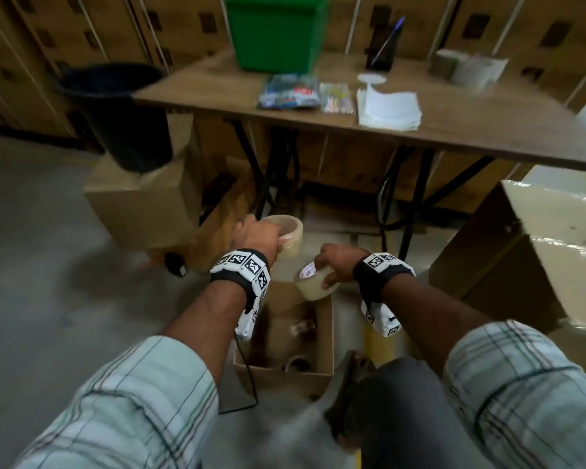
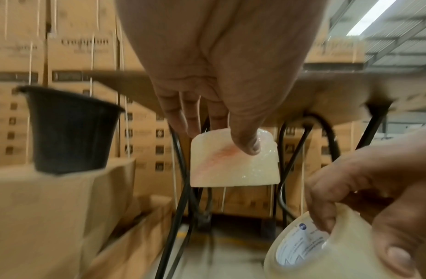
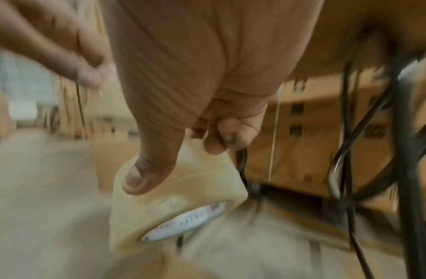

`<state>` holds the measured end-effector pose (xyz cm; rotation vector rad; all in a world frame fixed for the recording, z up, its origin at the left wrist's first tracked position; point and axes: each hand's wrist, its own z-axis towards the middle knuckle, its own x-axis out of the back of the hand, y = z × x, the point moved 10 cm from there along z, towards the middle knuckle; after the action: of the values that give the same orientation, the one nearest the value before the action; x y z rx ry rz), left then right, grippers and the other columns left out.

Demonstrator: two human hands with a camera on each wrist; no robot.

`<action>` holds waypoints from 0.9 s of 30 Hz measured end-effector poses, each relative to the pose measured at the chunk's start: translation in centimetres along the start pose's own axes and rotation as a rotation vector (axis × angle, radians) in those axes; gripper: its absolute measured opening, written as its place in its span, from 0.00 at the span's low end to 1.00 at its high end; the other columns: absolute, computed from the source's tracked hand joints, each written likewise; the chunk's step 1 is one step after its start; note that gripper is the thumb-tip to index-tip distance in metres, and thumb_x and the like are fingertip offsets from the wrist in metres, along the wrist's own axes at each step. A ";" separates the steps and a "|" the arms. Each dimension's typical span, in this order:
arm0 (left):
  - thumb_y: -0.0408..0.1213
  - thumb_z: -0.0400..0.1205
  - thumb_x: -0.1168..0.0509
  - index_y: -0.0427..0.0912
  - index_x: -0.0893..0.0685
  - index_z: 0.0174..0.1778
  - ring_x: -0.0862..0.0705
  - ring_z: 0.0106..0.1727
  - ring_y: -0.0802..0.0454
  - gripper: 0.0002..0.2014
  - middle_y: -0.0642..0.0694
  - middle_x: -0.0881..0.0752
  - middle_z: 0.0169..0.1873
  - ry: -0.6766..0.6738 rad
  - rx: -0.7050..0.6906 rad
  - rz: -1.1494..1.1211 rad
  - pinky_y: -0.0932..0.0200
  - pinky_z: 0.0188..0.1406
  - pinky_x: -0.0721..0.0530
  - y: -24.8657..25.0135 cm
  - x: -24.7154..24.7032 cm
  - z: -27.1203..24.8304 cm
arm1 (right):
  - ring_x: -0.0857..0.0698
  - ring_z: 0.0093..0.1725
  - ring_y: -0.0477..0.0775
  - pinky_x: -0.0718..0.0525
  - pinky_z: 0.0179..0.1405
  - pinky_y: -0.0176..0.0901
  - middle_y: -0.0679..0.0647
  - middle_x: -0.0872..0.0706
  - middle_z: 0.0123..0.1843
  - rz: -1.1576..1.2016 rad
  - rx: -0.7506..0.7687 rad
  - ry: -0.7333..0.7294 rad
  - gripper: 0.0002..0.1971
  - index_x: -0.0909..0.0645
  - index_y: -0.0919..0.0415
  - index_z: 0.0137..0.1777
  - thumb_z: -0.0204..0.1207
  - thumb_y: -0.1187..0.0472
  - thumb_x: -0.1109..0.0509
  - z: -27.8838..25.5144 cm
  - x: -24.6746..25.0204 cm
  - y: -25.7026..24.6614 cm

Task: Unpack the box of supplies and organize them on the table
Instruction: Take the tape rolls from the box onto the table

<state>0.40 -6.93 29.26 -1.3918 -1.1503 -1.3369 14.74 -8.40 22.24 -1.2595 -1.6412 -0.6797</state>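
**Two tape rolls lifted out, box not yet empty**

The person crouches over the small open brown cardboard box (image 1: 324, 333) on the floor, each hand carrying a roll. The left hand (image 1: 256, 233) has its fingers (image 2: 176, 117) curled round a clear, pale roll of packing tape (image 1: 286, 235), thumb pressed on the outer face, and holds it in the air above the floor, forward of the box. The right hand (image 1: 339, 264) pinches a second clear tape roll with a white printed core (image 1: 315, 280), fingers hooked through the core and thumb on the outside; it hangs just above the box's far edge.

Judging from what lies on the long brown wooden bench (image 1: 487, 130), a good part of the unpacking looks done: a dark printed packet (image 1: 290, 91), a clear packet of small coloured items (image 1: 337, 98), a stack of white paper sheets (image 1: 389, 106), a black pen holder with a blue pen (image 1: 381, 50) and a green plastic bin (image 1: 274, 32) are set out there.

Still to go: both rolls need a place on the bench, and the box appears to hold at least two more small roll-like items (image 1: 301, 328), too dim to identify.
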 end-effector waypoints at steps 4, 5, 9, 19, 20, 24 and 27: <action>0.45 0.83 0.39 0.55 0.21 0.69 0.21 0.60 0.37 0.17 0.38 0.22 0.61 0.040 0.032 -0.089 0.47 0.59 0.21 1.3 6.0 -1.9 | 0.21 0.64 0.58 0.25 0.58 0.45 0.56 0.19 0.64 0.005 0.025 0.144 0.24 0.21 0.56 0.65 0.71 0.48 0.25 -5.2 5.6 0.3; 0.45 0.83 0.39 0.55 0.21 0.69 0.20 0.60 0.35 0.18 0.37 0.22 0.62 0.051 0.035 -0.101 0.47 0.59 0.19 1.6 7.4 -2.3 | 0.21 0.63 0.58 0.24 0.58 0.46 0.55 0.19 0.63 0.015 0.028 0.179 0.23 0.22 0.56 0.64 0.73 0.47 0.26 -6.7 7.0 0.4; 0.45 0.82 0.38 0.56 0.21 0.68 0.18 0.60 0.36 0.18 0.39 0.19 0.61 0.090 -0.005 -0.113 0.48 0.57 0.18 3.8 12.9 -3.7 | 0.19 0.61 0.59 0.21 0.58 0.51 0.54 0.21 0.63 0.001 -0.002 0.361 0.20 0.25 0.52 0.64 0.78 0.43 0.35 -12.4 12.4 1.8; 0.38 0.84 0.41 0.64 0.28 0.73 0.18 0.62 0.40 0.22 0.40 0.16 0.63 0.293 -0.271 -0.038 0.49 0.57 0.17 12.9 25.2 -4.3 | 0.18 0.54 0.59 0.25 0.46 0.48 0.55 0.17 0.58 -0.094 -0.226 0.836 0.21 0.27 0.52 0.62 0.80 0.37 0.44 -25.1 24.1 8.9; 0.38 0.84 0.40 0.62 0.27 0.73 0.18 0.61 0.39 0.21 0.40 0.16 0.62 0.306 -0.277 -0.018 0.50 0.55 0.17 14.1 26.0 -4.1 | 0.18 0.55 0.58 0.24 0.48 0.48 0.54 0.17 0.58 -0.065 -0.270 0.875 0.22 0.26 0.52 0.61 0.80 0.37 0.44 -26.0 24.9 10.2; 0.38 0.84 0.40 0.55 0.21 0.68 0.17 0.59 0.41 0.16 0.42 0.15 0.58 0.369 -0.290 -0.011 0.55 0.44 0.24 18.9 28.4 -2.9 | 0.19 0.49 0.54 0.25 0.43 0.45 0.52 0.16 0.54 -0.071 -0.410 1.008 0.22 0.25 0.50 0.59 0.79 0.35 0.46 -28.1 27.4 14.7; 0.37 0.83 0.39 0.53 0.19 0.66 0.18 0.59 0.40 0.16 0.43 0.14 0.58 0.405 -0.331 -0.041 0.50 0.52 0.16 22.4 28.9 -1.0 | 0.23 0.39 0.52 0.24 0.35 0.44 0.49 0.21 0.41 -0.082 -0.518 1.026 0.23 0.24 0.51 0.56 0.78 0.34 0.47 -28.1 27.8 18.0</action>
<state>22.07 -10.91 58.44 -1.2438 -0.7127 -1.8007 39.85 -14.41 57.15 -0.8969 -0.6724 -1.5498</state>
